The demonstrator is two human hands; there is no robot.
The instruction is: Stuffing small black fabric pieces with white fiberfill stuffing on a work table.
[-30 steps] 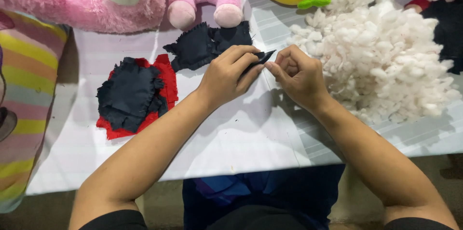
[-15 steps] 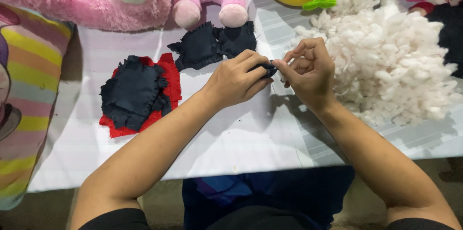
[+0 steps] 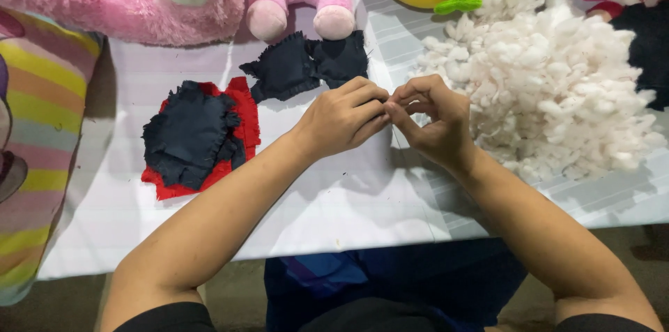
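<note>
Left hand (image 3: 341, 119) grip closed, fingertips meeting right hand (image 3: 432, 119), held item hidden

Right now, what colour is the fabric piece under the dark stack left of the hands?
Red: the red fabric piece shows as a fringed border around the dark navy stack, in the head view.

**Even overhead light, soft shadows, sharp centre**

Bright, diffuse light falls from above onto the white table (image 3: 334, 213). The left hand (image 3: 341, 119) and right hand (image 3: 432, 119) cast soft shadows toward the near edge. The white stuffing pile (image 3: 550, 88) runs close to overexposed, losing detail. Dark cloth pieces (image 3: 306, 64) show little texture. The floor below is dim.
</note>
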